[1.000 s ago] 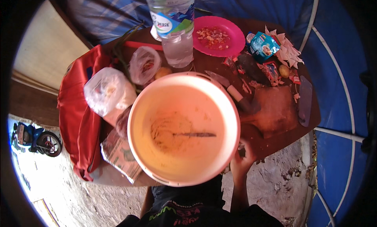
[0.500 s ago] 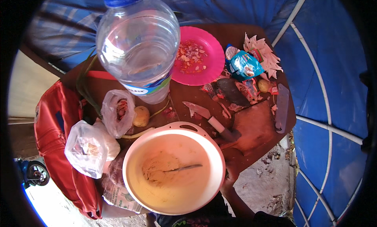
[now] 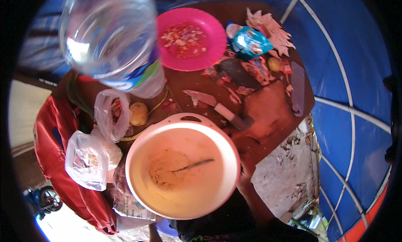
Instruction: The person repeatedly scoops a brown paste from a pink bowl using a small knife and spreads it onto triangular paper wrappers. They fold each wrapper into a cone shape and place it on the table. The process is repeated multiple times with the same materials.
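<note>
My right hand [image 3: 247,171] holds a large white plastic basin [image 3: 209,191] at its right side; the fingers are partly hidden behind the wall. Inside the basin lies a clump of pale, floury mixture [image 3: 163,168]. A metal spoon [image 3: 194,165] rests with one end in that clump, its other end pointing right. My left hand is out of view. Just beyond the basin lies a knife [image 3: 217,108] with a pale and dark handle. Left of the basin are an open plastic bag of pale contents [image 3: 88,160], another with reddish pieces [image 3: 115,110], and a potato [image 3: 138,114].
A big clear water bottle [image 3: 113,45] stands tall at the far left. Beyond the knife are a pink plate [image 3: 188,60] of chopped pieces, a blue packet [image 3: 251,43], a dark grinding stone [image 3: 238,73] and a stone slab [image 3: 270,104]. A red bag [image 3: 54,145] hangs along the left edge.
The view has shifted, so the bottle, plate and knife appear higher and further left. My right hand stays at the basin's side. The spoon keeps its place in the mixture.
</note>
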Demonstrator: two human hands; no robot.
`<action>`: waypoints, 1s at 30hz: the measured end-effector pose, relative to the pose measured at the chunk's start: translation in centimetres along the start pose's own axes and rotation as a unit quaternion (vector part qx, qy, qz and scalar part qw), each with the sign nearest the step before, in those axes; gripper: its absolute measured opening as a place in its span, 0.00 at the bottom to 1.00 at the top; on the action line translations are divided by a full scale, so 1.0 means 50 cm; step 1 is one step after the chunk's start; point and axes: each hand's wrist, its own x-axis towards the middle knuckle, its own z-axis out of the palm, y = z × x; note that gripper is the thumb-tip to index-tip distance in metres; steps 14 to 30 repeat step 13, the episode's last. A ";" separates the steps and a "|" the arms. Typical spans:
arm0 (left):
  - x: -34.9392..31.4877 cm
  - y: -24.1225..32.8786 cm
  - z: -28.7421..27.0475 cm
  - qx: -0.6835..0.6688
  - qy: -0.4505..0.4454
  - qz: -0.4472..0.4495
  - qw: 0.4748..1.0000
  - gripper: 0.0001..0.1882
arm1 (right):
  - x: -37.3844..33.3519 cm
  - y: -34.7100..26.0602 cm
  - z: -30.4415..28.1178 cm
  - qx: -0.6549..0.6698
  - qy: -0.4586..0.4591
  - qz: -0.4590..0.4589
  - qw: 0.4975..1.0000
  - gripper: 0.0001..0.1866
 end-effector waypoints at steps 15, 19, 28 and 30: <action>-0.363 0.340 0.009 0.433 -0.208 0.222 0.849 0.16 | -0.054 -0.045 -0.302 0.248 0.240 0.316 0.884 0.06; -0.363 0.340 0.009 0.433 -0.208 0.222 0.849 0.16 | -0.054 -0.045 -0.302 0.248 0.240 0.316 0.884 0.06; -0.363 0.340 0.009 0.433 -0.208 0.222 0.849 0.16 | -0.054 -0.045 -0.302 0.248 0.240 0.316 0.884 0.06; -0.363 0.340 0.009 0.433 -0.208 0.222 0.849 0.16 | -0.054 -0.045 -0.302 0.248 0.240 0.316 0.884 0.06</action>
